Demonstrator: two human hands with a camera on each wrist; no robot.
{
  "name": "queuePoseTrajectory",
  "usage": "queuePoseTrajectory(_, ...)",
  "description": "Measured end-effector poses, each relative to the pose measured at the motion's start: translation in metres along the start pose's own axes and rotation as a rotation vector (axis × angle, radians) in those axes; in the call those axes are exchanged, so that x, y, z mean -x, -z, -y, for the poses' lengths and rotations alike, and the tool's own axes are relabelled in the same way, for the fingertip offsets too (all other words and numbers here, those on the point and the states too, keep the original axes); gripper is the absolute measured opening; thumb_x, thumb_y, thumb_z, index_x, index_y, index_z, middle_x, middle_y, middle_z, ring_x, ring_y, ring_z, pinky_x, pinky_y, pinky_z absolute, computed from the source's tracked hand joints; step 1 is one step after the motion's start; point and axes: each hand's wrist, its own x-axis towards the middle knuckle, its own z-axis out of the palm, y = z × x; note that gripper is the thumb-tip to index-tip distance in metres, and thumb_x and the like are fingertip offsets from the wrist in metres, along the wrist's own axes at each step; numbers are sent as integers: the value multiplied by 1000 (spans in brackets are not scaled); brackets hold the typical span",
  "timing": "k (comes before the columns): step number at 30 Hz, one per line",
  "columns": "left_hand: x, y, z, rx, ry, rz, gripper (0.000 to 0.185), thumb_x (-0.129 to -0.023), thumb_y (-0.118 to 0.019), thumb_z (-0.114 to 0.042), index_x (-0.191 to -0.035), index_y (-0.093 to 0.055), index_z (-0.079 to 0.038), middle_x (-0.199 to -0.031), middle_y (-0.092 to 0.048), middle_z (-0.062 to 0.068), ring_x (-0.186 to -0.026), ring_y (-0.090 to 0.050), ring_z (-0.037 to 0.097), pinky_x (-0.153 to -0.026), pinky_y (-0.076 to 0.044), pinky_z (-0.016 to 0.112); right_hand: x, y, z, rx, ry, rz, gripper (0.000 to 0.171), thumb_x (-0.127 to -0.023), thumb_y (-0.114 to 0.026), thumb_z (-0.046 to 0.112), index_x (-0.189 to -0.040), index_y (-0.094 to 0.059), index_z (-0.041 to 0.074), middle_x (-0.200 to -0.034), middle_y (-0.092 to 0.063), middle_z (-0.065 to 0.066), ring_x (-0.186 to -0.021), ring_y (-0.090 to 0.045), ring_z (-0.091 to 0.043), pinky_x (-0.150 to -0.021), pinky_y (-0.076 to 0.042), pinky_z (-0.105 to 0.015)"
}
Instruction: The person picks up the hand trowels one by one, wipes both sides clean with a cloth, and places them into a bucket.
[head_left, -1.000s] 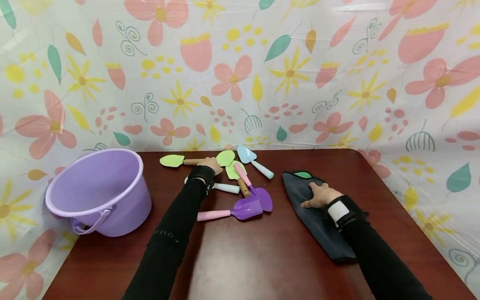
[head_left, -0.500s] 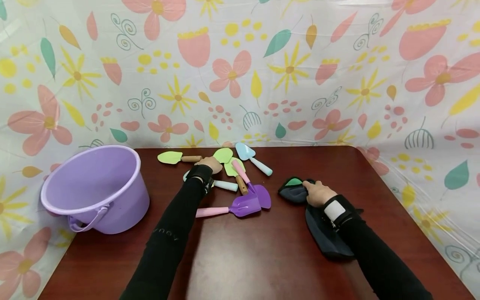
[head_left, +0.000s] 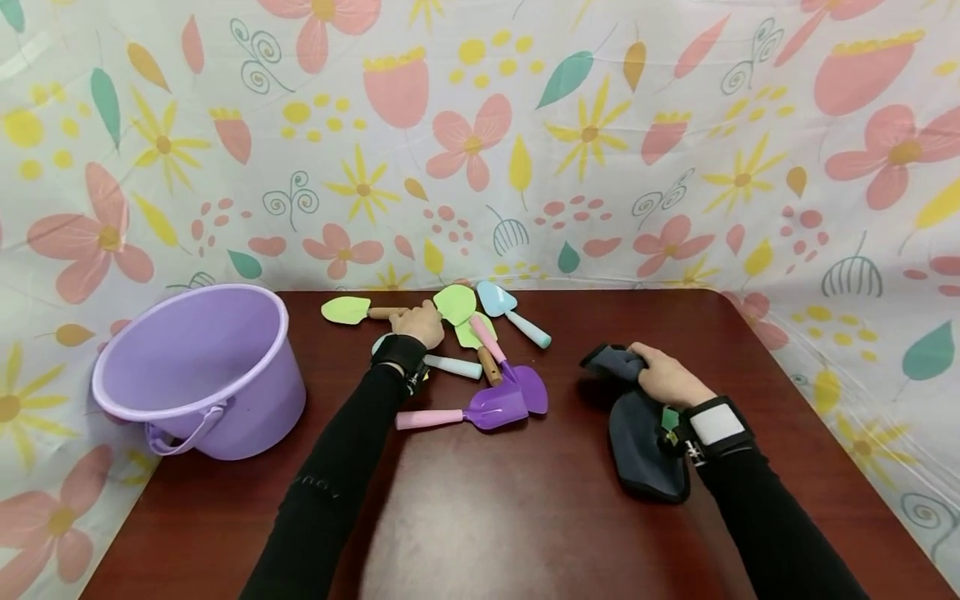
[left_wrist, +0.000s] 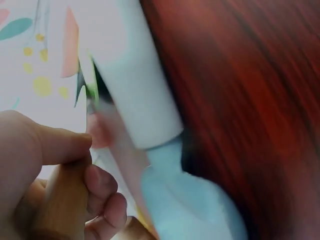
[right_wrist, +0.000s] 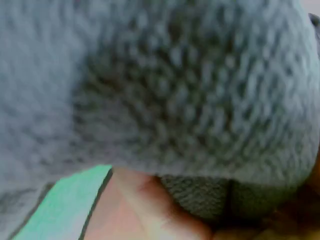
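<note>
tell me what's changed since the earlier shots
The right hand, which first rested on the spread-out dark gray cloth, now grips it; the cloth is bunched, its far end lifted up. Unchanged: the left hand at a wooden handle, the purple shovels and the purple bucket.

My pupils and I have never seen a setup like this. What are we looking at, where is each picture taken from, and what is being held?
There is no machine here, just a person's two bare hands. The wide view comes from a camera worn on the head; the two close-ups come from cameras on the wrists.

On the brown table lie small green shovels, purple shovels and light-blue shovels. A purple bucket stands at the left.

The left hand pinches a wooden handle. The right hand grips a dark-grey cloth piece, folded up; its fuzzy surface fills most of the right-wrist picture.
</note>
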Motion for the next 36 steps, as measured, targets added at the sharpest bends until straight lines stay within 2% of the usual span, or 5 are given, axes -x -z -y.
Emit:
queuePoseTrajectory(5, 6, 4, 4, 43, -43, -29, 32, -103, -47, -23, -129, -51, -5, -116, -60, 18, -105, -57, 38, -93, -39, 52, 9, 8, 16, -126, 72, -137, 36, -92, -31, -11, -121, -49, -2, -105, -49, -24, -63, -46, -26, -55, -39, -36)
queuePoseTrajectory(12, 33, 12, 10, 135, -91, -92, 26, -104, -47, -27, -122, -53, -9, -101, -60, 14, -86, -59, 32, -79, -45, 46, 18, 15, 47, -226, 152, -310, 38, -96, -31, -10, -129, -47, -2, -121, -50, -24, -93, -51, -31, -76, -41, -34)
queuePoseTrajectory(19, 51, 14, 14, 258, -167, -134, 33, -103, -50, -30, -130, -52, -11, -102, -59, 11, -81, -57, 28, -71, -44, 41, 20, 15, 79, -407, 221, -450, 29, -104, -43, 8, -132, -49, 3, -116, -52, -15, -88, -53, -24, -71, -45, -26)
queuePoseTrajectory(25, 69, 18, 11, 333, -212, -174, 35, -101, -54, -33, -131, -53, -14, -91, -60, 6, -76, -58, 24, -65, -43, 39, 20, 11, 106, -537, 297, -470, 34, -104, -50, 22, -135, -52, 9, -107, -54, -13, -78, -54, -23, -64, -46, -26)
queuePoseTrajectory(36, 99, 36, 1, 488, -271, -207, 32, -101, -53, -40, -122, -59, -16, -77, -51, 2, -67, -50, 19, -62, -39, 35, 6, -9, 146, -653, 436, -436, 43, -101, -56, 13, -143, -47, 15, -129, -53, -14, -99, -61, -25, -75, -52, -28)
